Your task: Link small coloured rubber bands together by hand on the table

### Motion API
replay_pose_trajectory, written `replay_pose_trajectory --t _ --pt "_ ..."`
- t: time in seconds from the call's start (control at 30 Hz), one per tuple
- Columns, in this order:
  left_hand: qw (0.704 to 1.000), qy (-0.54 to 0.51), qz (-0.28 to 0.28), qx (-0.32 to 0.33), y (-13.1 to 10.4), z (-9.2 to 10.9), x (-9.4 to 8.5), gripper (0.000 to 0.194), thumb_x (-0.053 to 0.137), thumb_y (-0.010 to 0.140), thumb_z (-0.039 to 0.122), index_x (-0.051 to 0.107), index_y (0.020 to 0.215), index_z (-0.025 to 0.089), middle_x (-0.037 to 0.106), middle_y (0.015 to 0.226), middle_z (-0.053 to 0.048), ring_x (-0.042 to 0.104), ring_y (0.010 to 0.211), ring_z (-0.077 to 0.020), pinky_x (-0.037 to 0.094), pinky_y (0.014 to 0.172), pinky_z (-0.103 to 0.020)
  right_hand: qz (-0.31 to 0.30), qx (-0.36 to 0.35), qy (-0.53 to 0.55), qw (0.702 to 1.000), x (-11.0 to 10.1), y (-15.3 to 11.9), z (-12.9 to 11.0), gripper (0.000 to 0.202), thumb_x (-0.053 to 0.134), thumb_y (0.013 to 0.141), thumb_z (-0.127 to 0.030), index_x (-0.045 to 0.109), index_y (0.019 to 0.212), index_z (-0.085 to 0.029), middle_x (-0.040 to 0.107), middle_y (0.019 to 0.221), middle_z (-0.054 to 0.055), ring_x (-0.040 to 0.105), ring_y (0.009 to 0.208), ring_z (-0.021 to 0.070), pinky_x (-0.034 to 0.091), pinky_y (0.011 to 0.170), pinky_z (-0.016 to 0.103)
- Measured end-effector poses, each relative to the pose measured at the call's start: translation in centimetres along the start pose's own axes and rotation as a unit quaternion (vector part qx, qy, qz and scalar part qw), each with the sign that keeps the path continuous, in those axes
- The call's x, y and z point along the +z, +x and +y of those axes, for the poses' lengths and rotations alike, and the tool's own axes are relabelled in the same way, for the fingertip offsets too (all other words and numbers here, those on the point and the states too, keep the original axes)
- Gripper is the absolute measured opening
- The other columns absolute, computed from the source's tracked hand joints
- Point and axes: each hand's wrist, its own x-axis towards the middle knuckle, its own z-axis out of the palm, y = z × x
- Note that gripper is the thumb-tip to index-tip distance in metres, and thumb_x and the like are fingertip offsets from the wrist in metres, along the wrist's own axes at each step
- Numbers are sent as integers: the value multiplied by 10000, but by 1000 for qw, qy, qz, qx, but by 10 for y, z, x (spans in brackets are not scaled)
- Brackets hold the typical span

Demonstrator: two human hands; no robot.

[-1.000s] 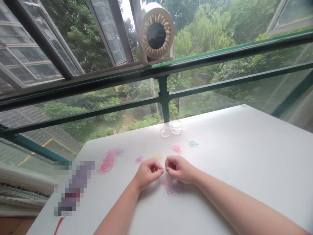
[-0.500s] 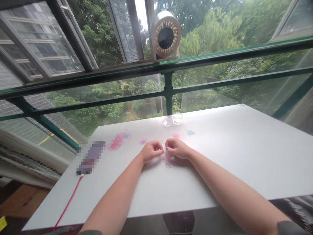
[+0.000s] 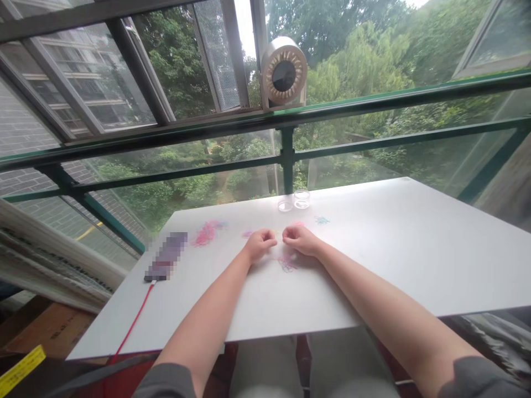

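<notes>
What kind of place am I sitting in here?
Probably an enclosed home balcony: sliding window frames, a green railing with glass panels, and trees right outside.

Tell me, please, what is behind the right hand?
Just beyond the right hand, a thin edge of a small pink pile shows on the white table. The hand hides the rest, so its full shape cannot be seen.
</notes>
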Motion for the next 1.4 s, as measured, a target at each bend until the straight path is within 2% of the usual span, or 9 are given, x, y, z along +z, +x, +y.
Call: replay_pose_trajectory --t 0.3,0.5,0.8,1.1,1.4 --pt "996 -48 69 5 -2 6 -6 138 590 576 226 479 587 144 578 623 1 390 490 -57 277 477 -203 49 5 25 998 0 2 5 111 505 642 -262 503 606 -157 428 510 -54 368 484 72 282 482 208" --pt "993 -36 108 20 -4 4 -9 162 570 610 265 458 630 150 588 660 -13 413 503 -59 293 480 -198 73 10 33 997 2 -1 5 138 491 661 -295 491 610 -167 396 458 -70 347 423 68 266 446 210" --pt "993 108 40 38 -6 -3 4 172 679 611 279 573 642 146 549 588 28 460 553 -89 364 546 -219 83 15 19 996 7 -1 3 89 547 623 -226 564 616 -139 492 518 -40 411 479 69 307 465 199" --pt "985 155 43 55 -4 -6 1 156 657 655 289 593 695 152 557 603 20 454 546 -90 345 520 -212 59 45 36 997 6 -4 0 58 561 638 -200 569 650 -144 492 502 -48 429 392 64 319 387 193" --pt "988 130 35 82 -8 -3 1 119 650 648 234 618 694 130 575 614 3 429 515 -70 329 496 -201 -34 63 95 993 -4 1 -1 121 614 639 -238 552 643 -135 506 493 -42 480 417 65 382 410 178"
